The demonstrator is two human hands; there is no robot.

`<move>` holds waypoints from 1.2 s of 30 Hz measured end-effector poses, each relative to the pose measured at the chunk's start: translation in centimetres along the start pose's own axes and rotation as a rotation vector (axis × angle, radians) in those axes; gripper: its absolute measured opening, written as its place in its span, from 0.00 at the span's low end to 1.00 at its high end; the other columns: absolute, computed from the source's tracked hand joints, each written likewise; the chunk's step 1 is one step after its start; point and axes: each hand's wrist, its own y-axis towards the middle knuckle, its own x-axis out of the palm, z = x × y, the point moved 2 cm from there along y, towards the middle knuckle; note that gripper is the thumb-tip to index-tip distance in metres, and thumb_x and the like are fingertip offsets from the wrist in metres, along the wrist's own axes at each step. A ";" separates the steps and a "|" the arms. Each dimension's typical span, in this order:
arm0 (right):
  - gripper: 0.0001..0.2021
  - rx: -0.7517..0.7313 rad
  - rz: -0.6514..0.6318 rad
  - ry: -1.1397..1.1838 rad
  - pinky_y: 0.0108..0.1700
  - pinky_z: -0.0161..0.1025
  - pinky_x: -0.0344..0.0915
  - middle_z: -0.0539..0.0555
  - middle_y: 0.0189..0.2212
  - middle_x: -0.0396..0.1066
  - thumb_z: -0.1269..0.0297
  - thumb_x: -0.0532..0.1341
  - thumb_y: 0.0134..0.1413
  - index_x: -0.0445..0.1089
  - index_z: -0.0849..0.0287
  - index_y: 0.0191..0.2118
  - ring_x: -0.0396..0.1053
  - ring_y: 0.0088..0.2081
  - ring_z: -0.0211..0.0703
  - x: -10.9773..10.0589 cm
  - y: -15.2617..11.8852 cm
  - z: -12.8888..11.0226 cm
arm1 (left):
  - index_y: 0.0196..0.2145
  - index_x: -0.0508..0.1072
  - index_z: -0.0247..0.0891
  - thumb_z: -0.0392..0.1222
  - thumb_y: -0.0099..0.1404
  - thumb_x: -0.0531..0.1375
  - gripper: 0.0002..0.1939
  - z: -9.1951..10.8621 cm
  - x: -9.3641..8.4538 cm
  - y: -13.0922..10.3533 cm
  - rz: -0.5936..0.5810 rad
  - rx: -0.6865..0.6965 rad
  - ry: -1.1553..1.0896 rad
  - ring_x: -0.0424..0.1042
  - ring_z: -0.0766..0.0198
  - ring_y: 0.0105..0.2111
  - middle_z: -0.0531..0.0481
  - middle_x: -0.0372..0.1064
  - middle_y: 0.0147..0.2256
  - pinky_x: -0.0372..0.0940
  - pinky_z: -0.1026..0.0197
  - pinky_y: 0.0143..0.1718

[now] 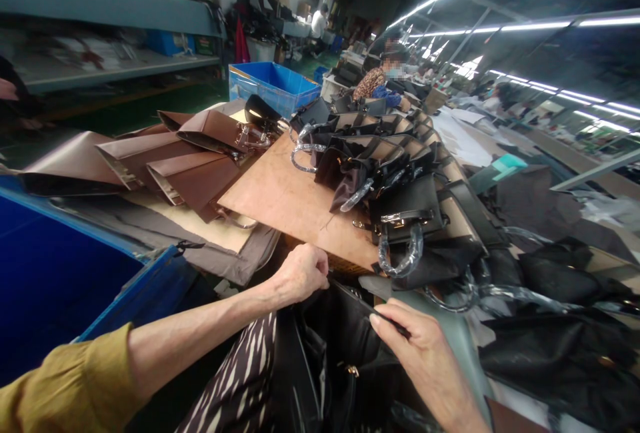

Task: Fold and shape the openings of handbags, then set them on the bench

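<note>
A black handbag [345, 333] rests on my lap, its upper edge stretched between my two hands. My left hand [303, 273] is closed in a pinch at the far left end of that edge. With thumb and fingers, my right hand [417, 346] grips the same edge farther to the right. Gold-coloured hardware [353, 371] shows on the bag below. Just beyond my hands lies a tan board [295, 199], with several black handbags [405, 199] crowded along its right side, their handles wrapped in clear plastic.
Several brown bags [195, 173] lie at the left. A blue bin [115, 286] stands close on my left, and another blue bin [275, 86] stands beyond the board. A co-worker in a patterned top [370, 83] sits farther back. More black bags [565, 353] lie at the right.
</note>
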 end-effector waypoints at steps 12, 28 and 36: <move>0.14 0.001 0.012 -0.005 0.29 0.33 0.59 0.49 0.24 0.64 0.60 0.52 0.56 0.68 0.59 0.25 0.63 0.28 0.38 -0.2 0.0 0.0 | 0.24 0.71 0.34 0.32 0.42 0.62 0.06 0.0 0.1 0.3 -0.020 0.025 0.024 0.63 0.68 0.23 0.55 0.67 0.22 0.54 0.68 0.22; 0.11 -0.100 0.017 -0.013 0.30 0.33 0.58 0.49 0.26 0.64 0.62 0.54 0.55 0.69 0.59 0.26 0.63 0.29 0.37 -3.4 -0.5 -1.5 | 0.29 0.73 0.37 0.32 0.51 0.52 0.11 4.5 -4.1 -3.5 -0.296 0.386 0.079 0.64 0.69 0.27 0.58 0.68 0.25 0.55 0.70 0.28; 0.08 -0.171 0.092 -0.091 0.36 0.34 0.60 0.51 0.31 0.66 0.66 0.53 0.55 0.70 0.57 0.33 0.64 0.33 0.38 -2.4 -0.5 -2.6 | 0.26 0.74 0.36 0.33 0.49 0.52 0.10 4.3 -3.7 -4.5 -0.180 0.271 0.105 0.64 0.69 0.26 0.57 0.67 0.22 0.53 0.70 0.27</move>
